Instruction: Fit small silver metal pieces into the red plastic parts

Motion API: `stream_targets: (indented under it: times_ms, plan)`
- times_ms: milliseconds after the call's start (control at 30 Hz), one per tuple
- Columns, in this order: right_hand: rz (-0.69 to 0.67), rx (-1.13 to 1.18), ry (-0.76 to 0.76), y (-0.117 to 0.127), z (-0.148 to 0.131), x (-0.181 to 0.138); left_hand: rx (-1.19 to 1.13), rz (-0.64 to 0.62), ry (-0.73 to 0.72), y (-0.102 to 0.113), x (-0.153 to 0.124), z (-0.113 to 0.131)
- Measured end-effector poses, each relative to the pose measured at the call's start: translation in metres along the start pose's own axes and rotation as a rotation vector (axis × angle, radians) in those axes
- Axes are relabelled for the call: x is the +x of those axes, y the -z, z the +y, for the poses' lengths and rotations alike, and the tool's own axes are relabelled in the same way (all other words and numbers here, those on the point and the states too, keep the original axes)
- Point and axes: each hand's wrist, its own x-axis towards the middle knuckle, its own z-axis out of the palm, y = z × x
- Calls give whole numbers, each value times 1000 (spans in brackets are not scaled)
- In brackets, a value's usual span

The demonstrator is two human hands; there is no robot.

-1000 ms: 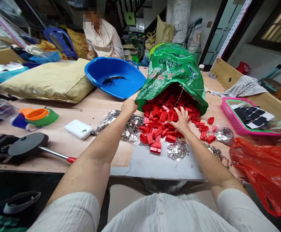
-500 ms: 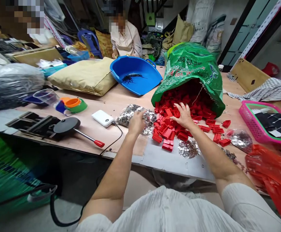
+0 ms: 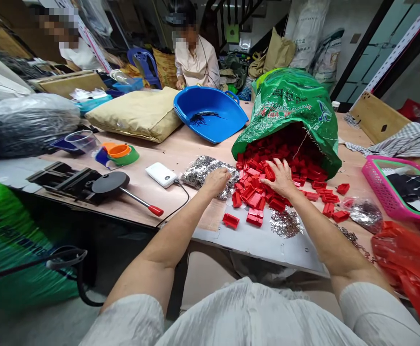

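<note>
The right hand [image 3: 280, 179] lies spread flat on red pieces [image 3: 255, 197] spilling from the green sack [image 3: 289, 103]. Just left, the left hand [image 3: 215, 181] curls over a bag of silver bits [image 3: 199, 170], grip unclear. A blue basin [image 3: 213, 127] stands beyond.

It was a small, crowded workshop. A long wooden table [image 3: 166, 154] held a big green sack [image 3: 289, 103] of red plastic parts [image 3: 267, 178], and other workers sat nearby.
</note>
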Motion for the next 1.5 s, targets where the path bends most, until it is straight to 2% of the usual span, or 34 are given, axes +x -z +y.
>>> stream_targets:
  times_ms: [233, 400, 500, 567, 600, 667, 733, 767, 867, 967, 1100, 1267, 1500]
  plan:
    - [12, -56, 32, 11, -14, 0, -96, 111, 82, 4, -4, -4]
    - [144, -52, 192, 22, -57, 10, -197, 236, 153, 14, -17, -9]
    - [9, -10, 317, 18, -95, 16, -242, 302, 191, 18, -29, -8]
    - [-105, -31, 313, 9, -118, 22, -314, 354, 248, 17, -41, -5]
    - [-145, -54, 311, 4, -127, 25, -394, 394, 312, 16, -49, -4]
    - [-184, -91, 298, -8, -140, 32, -613, 467, 530, 11, -64, -2]
    - [-209, -101, 291, -18, -146, 41, -953, 406, 753, 3, -78, 0]
    - [-220, -98, 288, -21, -147, 45, -1129, 318, 815, -1, -83, 1]
    - [-221, -78, 265, -28, -147, 52, -1380, 109, 834, -11, -92, 5]
    - [-204, -51, 229, -30, -144, 56, -1477, 27, 816, -18, -90, 9]
    - [-223, 4, 193, -35, -141, 63, -1529, 52, 829, -23, -78, 12]
    - [-207, 146, 113, -40, -137, 78, -1466, 114, 862, -27, -66, 11]
    - [-132, 402, 64, -39, -145, 93, -1331, 130, 827, -14, -73, -16]
